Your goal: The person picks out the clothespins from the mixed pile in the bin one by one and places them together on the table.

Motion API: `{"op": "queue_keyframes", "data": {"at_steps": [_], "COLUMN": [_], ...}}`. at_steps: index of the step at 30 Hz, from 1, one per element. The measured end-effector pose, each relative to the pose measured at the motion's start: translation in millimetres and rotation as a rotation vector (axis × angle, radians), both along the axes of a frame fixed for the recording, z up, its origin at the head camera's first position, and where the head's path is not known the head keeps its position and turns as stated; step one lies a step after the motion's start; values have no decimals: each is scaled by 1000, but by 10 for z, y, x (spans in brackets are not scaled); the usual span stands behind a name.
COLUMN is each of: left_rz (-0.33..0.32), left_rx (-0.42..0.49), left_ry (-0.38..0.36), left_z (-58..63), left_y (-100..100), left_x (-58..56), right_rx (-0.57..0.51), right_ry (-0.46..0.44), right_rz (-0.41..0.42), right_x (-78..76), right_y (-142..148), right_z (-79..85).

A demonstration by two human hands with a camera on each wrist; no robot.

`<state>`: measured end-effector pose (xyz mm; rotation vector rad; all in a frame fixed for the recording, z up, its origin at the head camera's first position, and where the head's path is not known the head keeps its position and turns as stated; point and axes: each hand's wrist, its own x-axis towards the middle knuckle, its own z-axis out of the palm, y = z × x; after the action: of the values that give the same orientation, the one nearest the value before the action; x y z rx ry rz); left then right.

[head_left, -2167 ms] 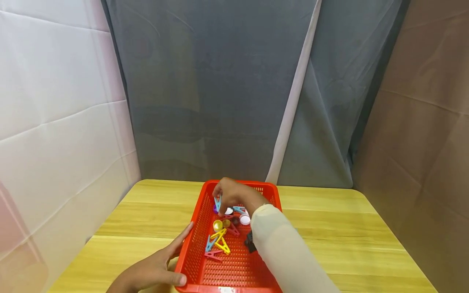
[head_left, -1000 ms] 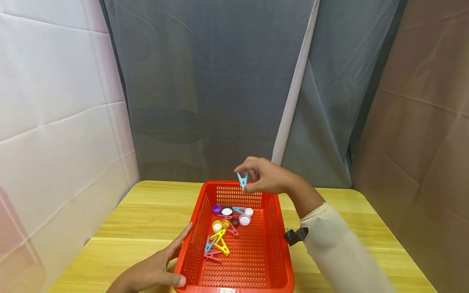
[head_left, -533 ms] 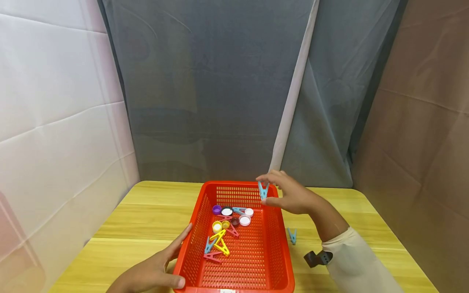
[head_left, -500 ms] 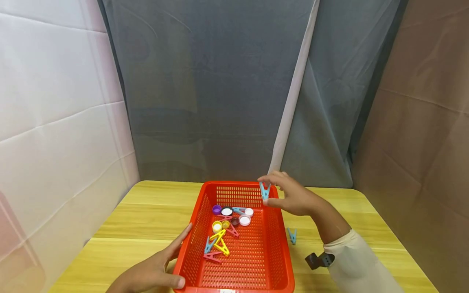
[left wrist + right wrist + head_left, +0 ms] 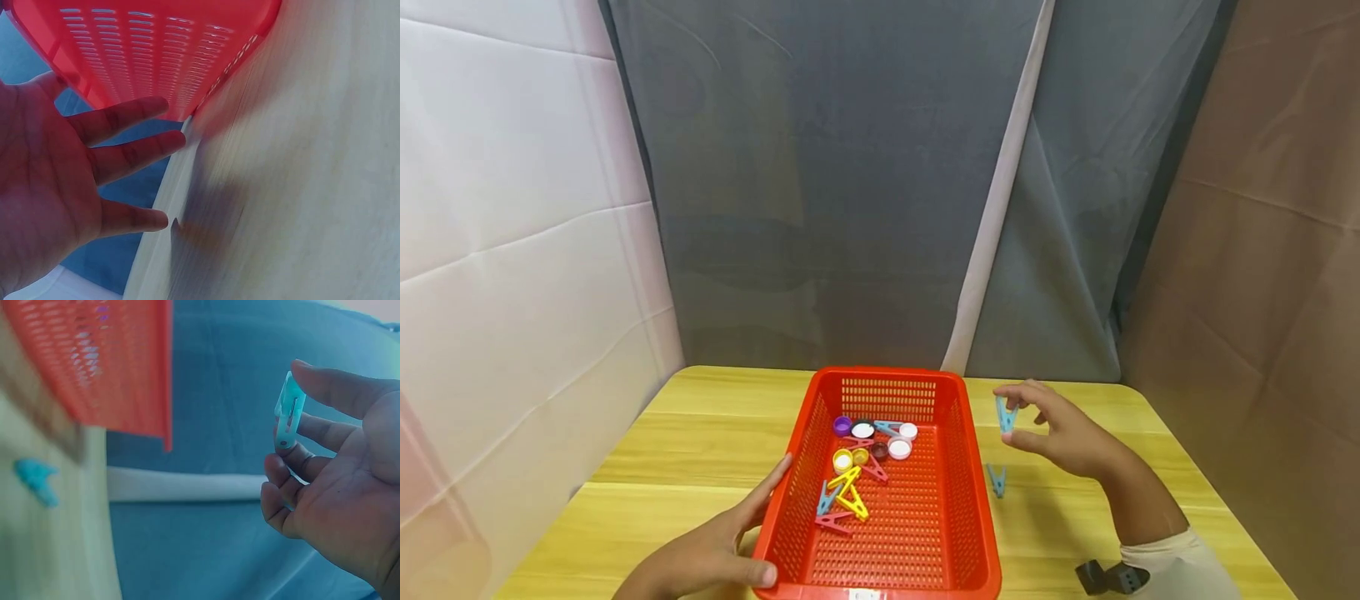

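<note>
My right hand (image 5: pixel 1052 429) pinches a light blue clothespin (image 5: pixel 1006 415) between thumb and fingers, to the right of the red basket (image 5: pixel 973 467). In the right wrist view the held clothespin (image 5: pixel 289 412) stands clear above the tabletop. A second blue clothespin (image 5: pixel 996 481) lies on the table beside the basket's right wall. My left hand (image 5: pixel 715 546) rests against the basket's left side, thumb at the near corner. Its fingers (image 5: pixel 125 119) are straight and spread in the left wrist view. Inside the basket lie yellow clothespins (image 5: pixel 853 503), pink ones (image 5: pixel 833 522) and blue ones (image 5: pixel 827 497).
Several bottle caps sit in the basket, among them a purple cap (image 5: pixel 842 426), a white cap (image 5: pixel 899 448) and a dark brown cap (image 5: pixel 879 451). The wooden table (image 5: pixel 700 433) is bounded by a grey curtain (image 5: pixel 820 208) behind and cloth walls at both sides.
My right hand lifted a blue clothespin from the basket and carried it over the right rim, out above the table. The left hand stayed at the basket.
</note>
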<state>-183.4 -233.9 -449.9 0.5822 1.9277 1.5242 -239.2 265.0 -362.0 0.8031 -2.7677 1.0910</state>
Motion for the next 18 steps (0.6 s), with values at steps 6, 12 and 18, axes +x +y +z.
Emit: {"op": "queue_keyframes", "data": {"at_steps": [6, 12, 18], "left_rz": [8, 6, 13], "left_rx": [14, 62, 45], "left_ry": [-19, -84, -71], "left_z": [-12, -3, -6], "left_y": [-5, 9, 3], "left_x": [1, 14, 1], "right_rx": [-2, -3, -20], "right_ry": [-22, -101, -125], "right_rz": [-31, -79, -85], "right_x": [44, 69, 87], "right_y": [183, 303, 354], "right_z": [-203, -394, -552]}}
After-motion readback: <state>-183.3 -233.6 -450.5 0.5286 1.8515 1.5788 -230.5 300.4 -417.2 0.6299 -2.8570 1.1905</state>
